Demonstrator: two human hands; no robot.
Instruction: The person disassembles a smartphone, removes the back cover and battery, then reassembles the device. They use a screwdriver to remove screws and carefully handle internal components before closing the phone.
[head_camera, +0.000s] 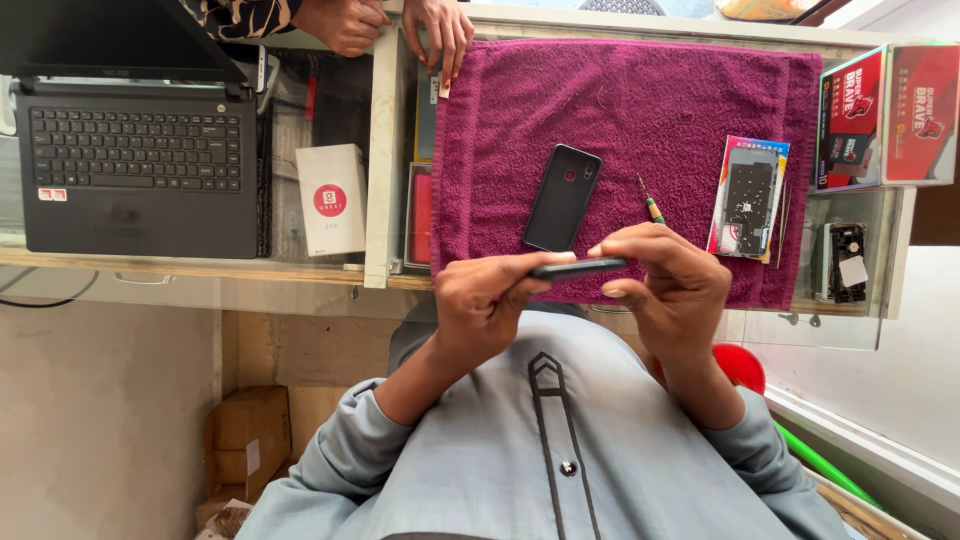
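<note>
A person in a grey-blue buttoned shirt (560, 440) holds a slim black smartphone (580, 267) edge-on between both hands, just over the near edge of a magenta terry towel (680, 110) spread across a glass counter (870, 300). The left hand (485, 300) clamps the phone's left end between thumb and curled fingers; the right hand (665, 280) closes on its right end, fingertips pressed along the upper edge. On the towel just beyond the hands lies a black moulded phone back cover (562, 197), matte, with rounded corners and a camera cut-out, tilted. Beside it a thin screwdriver with a green-and-yellow handle (650, 205) rests near the right hand. Farther right, a flat printed packet showing a phone part (748, 197) lies on the towel's edge. Two red cardboard boxes (885, 115) stand at the counter's right end. To the left sit a white carton with a red round mark (331, 198) and an open black laptop (135, 170). Another person's two hands (400, 25) rest at the counter's far side.
</note>
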